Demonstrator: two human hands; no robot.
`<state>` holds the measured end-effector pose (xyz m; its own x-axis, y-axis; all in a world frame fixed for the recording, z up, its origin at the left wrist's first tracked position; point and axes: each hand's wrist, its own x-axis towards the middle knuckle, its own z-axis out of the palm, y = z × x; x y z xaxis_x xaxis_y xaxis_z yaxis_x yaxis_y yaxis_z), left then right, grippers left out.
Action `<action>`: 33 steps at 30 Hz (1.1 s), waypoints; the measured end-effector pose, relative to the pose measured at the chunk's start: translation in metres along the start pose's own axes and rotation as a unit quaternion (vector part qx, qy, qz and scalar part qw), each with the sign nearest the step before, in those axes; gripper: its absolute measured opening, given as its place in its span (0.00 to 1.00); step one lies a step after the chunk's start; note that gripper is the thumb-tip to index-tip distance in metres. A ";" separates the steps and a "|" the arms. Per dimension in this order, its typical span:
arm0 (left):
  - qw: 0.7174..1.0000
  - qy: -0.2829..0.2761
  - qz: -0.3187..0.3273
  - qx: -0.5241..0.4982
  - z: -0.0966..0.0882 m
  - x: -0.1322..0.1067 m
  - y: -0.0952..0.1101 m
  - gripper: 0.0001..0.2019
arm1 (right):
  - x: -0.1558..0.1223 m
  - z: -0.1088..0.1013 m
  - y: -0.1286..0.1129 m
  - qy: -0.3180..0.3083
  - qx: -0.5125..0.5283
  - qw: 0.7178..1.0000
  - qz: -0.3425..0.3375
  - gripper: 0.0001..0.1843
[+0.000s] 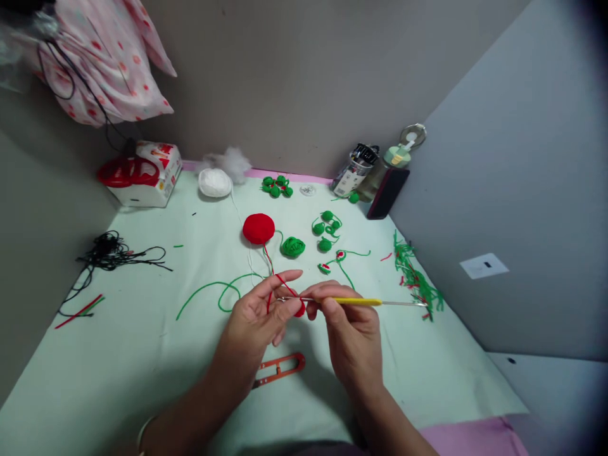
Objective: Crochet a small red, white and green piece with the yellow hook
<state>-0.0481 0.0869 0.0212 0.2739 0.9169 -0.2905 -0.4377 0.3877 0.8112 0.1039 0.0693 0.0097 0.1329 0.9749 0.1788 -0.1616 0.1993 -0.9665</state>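
Observation:
My left hand (259, 313) pinches a small red crochet piece (300, 308), with red yarn (287, 283) running over its raised index finger. My right hand (354, 329) grips a crochet hook (357, 301) with a yellow handle, and the hook's tip meets the red piece between both hands. From the red yarn ball (259, 228) beyond my fingers, a strand leads down to my left hand. Below the hands lie orange thread snips (282, 368), partly hidden by my left wrist. A green yarn ball (292, 247) sits right of the red one.
Several green crocheted balls (325, 244) lie farther back, near a white yarn ball (215, 183). Black cords (109, 253) are at left, green yarn scraps (418, 278) at right. Along the back stand a tissue box (159, 171), a pen holder (350, 176), a bottle (398, 156) and a phone (388, 194).

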 end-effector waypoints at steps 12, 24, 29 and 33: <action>1.000 0.008 0.027 -0.012 -0.004 0.007 -0.003 0.13 | 0.009 0.008 -0.012 -0.021 -0.091 0.995 -0.022 0.06; 0.998 0.028 0.005 -0.052 -0.005 0.009 -0.005 0.04 | 0.006 0.005 -0.005 -0.064 -0.160 0.985 0.019 0.26; 0.997 0.036 0.008 -0.069 -0.007 0.010 -0.005 0.07 | 0.009 -0.002 -0.001 -0.086 -0.266 0.959 -0.051 0.07; 0.994 0.022 -0.019 -0.110 -0.013 0.014 -0.005 0.11 | 0.011 -0.009 -0.009 -0.097 -0.223 0.970 -0.004 0.09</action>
<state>-0.0530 0.0987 0.0067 0.2583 0.9027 -0.3441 -0.6052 0.4289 0.6707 0.1152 0.0779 0.0185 -0.0608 0.9825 0.1760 0.2831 0.1861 -0.9409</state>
